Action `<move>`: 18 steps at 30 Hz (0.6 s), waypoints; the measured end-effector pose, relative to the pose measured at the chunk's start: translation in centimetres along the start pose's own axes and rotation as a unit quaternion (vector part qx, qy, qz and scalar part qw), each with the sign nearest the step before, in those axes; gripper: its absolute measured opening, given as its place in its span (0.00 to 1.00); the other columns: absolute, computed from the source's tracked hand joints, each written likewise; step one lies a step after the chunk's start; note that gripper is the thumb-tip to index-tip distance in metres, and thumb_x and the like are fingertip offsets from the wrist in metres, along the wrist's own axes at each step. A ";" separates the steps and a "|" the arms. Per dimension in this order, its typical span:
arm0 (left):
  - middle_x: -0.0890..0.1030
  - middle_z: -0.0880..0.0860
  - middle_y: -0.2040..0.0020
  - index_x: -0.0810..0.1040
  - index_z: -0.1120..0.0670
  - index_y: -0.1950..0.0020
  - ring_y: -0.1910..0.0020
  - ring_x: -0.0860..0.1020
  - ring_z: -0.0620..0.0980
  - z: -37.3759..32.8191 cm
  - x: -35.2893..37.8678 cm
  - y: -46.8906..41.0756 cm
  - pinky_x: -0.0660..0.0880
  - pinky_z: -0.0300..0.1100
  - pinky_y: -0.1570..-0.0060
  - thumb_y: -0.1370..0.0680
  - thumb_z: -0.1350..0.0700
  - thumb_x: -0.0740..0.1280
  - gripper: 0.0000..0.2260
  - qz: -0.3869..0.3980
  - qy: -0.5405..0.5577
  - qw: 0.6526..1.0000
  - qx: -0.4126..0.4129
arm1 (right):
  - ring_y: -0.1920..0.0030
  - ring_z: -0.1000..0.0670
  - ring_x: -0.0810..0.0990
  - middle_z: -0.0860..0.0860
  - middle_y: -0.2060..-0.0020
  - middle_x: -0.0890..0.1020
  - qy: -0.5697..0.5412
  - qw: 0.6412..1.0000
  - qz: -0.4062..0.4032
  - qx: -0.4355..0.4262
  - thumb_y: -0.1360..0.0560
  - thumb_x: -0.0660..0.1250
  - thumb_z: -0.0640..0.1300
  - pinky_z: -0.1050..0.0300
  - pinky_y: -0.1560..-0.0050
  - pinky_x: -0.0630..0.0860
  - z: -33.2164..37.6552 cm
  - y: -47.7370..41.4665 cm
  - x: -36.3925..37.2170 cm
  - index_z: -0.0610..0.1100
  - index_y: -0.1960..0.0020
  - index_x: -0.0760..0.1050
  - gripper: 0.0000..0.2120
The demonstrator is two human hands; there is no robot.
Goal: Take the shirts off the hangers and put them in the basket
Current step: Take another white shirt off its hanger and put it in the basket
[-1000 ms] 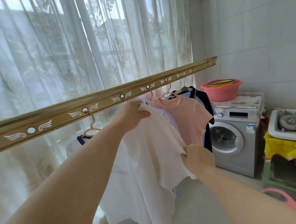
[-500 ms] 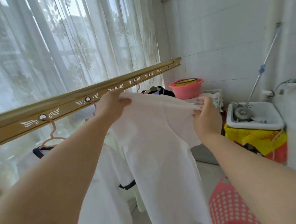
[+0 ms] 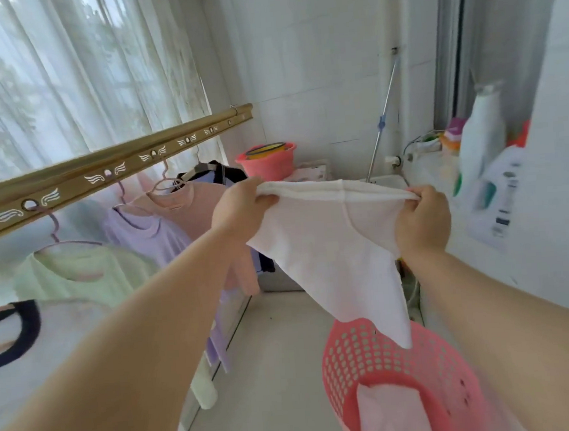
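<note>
Over the basket (image 3: 370, 360): white shirt (image 3: 329, 246), off its hanger.
Fingers (image 3: 413, 195): my left hand (image 3: 239, 211) and right hand (image 3: 421, 219) pinch its top edge.
Done: one garment (image 3: 391, 413) inside.
To do: several shirts (image 3: 78, 276) on the rail (image 3: 112, 173).

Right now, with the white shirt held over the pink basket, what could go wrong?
1. The white shirt, held between left hand and right hand, has its tip at the far rim of the pink basket; released now, it may drape over the rim onto the floor.
2. The right hand is near the bottles on the ledge; a wide swing might knock them.
</note>
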State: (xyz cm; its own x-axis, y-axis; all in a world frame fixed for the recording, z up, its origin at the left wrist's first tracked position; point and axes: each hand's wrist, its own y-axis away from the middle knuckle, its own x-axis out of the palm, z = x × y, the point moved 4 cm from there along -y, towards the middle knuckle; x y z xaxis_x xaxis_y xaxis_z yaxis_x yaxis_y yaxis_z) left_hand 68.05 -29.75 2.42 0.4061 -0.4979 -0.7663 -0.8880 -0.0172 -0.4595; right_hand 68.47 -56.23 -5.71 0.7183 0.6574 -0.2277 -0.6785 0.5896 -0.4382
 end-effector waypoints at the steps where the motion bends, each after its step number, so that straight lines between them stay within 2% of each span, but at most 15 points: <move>1: 0.78 0.53 0.57 0.76 0.55 0.48 0.55 0.77 0.55 -0.3 1.2 1.1 0.65 0.43 0.62 0.22 0.54 0.66 0.06 0.032 0.014 0.999 0.015 | 0.43 0.39 0.75 0.41 0.42 0.76 0.016 1.000 -0.002 0.023 0.23 0.55 0.37 0.49 0.44 0.71 -1.5 0.8 -1.1 0.40 0.40 0.75 0.15; 4: 0.79 0.53 0.60 0.77 0.58 0.52 0.58 0.77 0.54 -0.5 4.3 4.9 0.70 0.47 0.59 0.23 0.56 0.68 0.06 0.124 0.043 0.991 0.037 | 0.43 0.38 0.74 0.40 0.42 0.76 0.066 0.993 0.019 0.094 0.23 0.55 0.37 0.46 0.43 0.71 -5.9 3.8 -3.5 0.39 0.39 0.75 0.16; 6: 0.77 0.54 0.60 0.78 0.61 0.51 0.61 0.75 0.51 0.1 6.1 8.5 0.70 0.46 0.55 0.23 0.58 0.69 0.07 0.207 0.066 0.976 0.024 | 0.45 0.38 0.75 0.39 0.43 0.77 0.104 0.984 0.042 0.137 0.25 0.55 0.37 0.46 0.45 0.72 -9.0 7.4 -5.0 0.38 0.41 0.76 0.16; 8: 0.78 0.55 0.56 0.78 0.62 0.49 0.57 0.75 0.51 1.1 7.9 12.7 0.71 0.46 0.51 0.23 0.58 0.69 0.08 0.309 0.051 0.949 0.020 | 0.48 0.38 0.76 0.39 0.46 0.79 0.137 0.971 0.070 0.183 0.26 0.55 0.36 0.46 0.50 0.74 -11.7 11.9 -6.5 0.37 0.43 0.76 0.16; 11: 0.81 0.51 0.57 0.79 0.54 0.56 0.55 0.77 0.50 3.1 9.9 18.4 0.72 0.43 0.50 0.24 0.57 0.70 0.02 0.433 0.018 0.901 0.020 | 0.47 0.36 0.77 0.37 0.46 0.79 0.185 0.950 0.108 0.228 0.26 0.56 0.35 0.47 0.50 0.74 -14.7 17.6 -8.3 0.36 0.43 0.77 0.16; 13: 0.80 0.45 0.60 0.77 0.46 0.60 0.57 0.77 0.46 4.1 10.6 21.7 0.72 0.39 0.53 0.25 0.56 0.71 0.07 0.493 0.022 0.870 0.005 | 0.44 0.35 0.76 0.35 0.44 0.78 0.206 0.939 0.128 0.243 0.25 0.56 0.35 0.48 0.47 0.73 -15.8 20.5 -9.2 0.35 0.42 0.77 0.16; 18: 0.79 0.39 0.63 0.78 0.39 0.62 0.55 0.78 0.46 5.3 10.8 27.3 0.71 0.39 0.51 0.27 0.53 0.73 0.09 0.554 0.009 0.832 -0.024 | 0.44 0.35 0.76 0.35 0.43 0.77 0.221 0.921 0.154 0.281 0.26 0.56 0.35 0.46 0.46 0.74 -16.9 25.1 -10.4 0.35 0.40 0.75 0.17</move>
State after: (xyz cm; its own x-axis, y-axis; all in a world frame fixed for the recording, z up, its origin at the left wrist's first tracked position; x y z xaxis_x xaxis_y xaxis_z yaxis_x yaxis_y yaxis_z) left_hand 49.31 -30.96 -20.78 -0.6699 -0.2440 -0.7012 -0.7234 0.4268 0.5427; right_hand 46.60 -56.20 -29.06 0.3857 0.6522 -0.6526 -0.7441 0.6380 0.1980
